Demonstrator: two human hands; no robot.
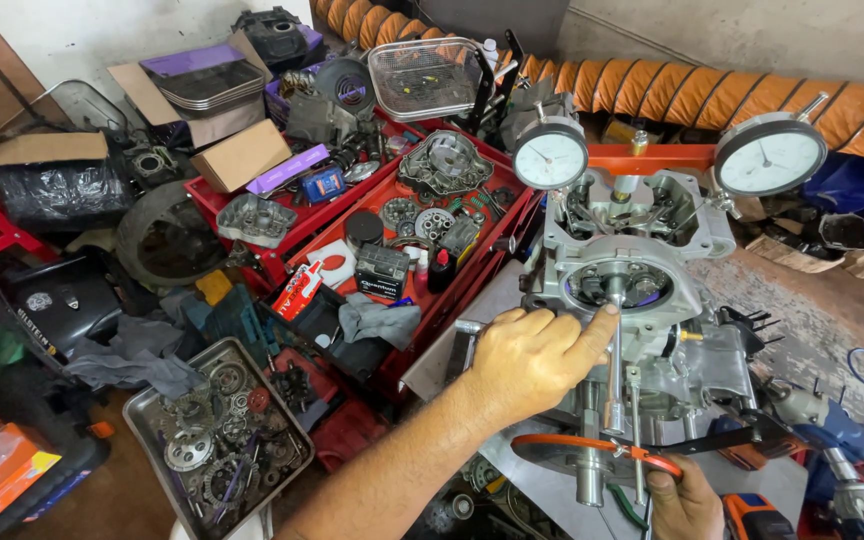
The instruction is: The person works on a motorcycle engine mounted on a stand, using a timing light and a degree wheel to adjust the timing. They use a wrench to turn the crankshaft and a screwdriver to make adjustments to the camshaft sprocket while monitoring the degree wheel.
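Note:
A grey engine case [697, 285] stands on a stand in front of me, with a steel rod [614, 350] hanging down from its round opening. My left hand [527, 362] rests against the case with its fingers curled, and the index fingertip touches the rod. Low at the frame's bottom, my right hand [684, 503] grips an orange-handled holding tool [642, 456], whose orange band rings a round part [562, 450] under the case. Two round dial gauges [550, 155] [770, 155] sit on an orange bar [652, 157] above the case.
Red trays [472, 285] full of engine parts, rags and small boxes lie to the left. A metal tray [142, 420] of gears sits on the floor at lower left. There is a wire basket [422, 75] and orange ducting [692, 95] at the back, and a blue power tool [837, 435] at right.

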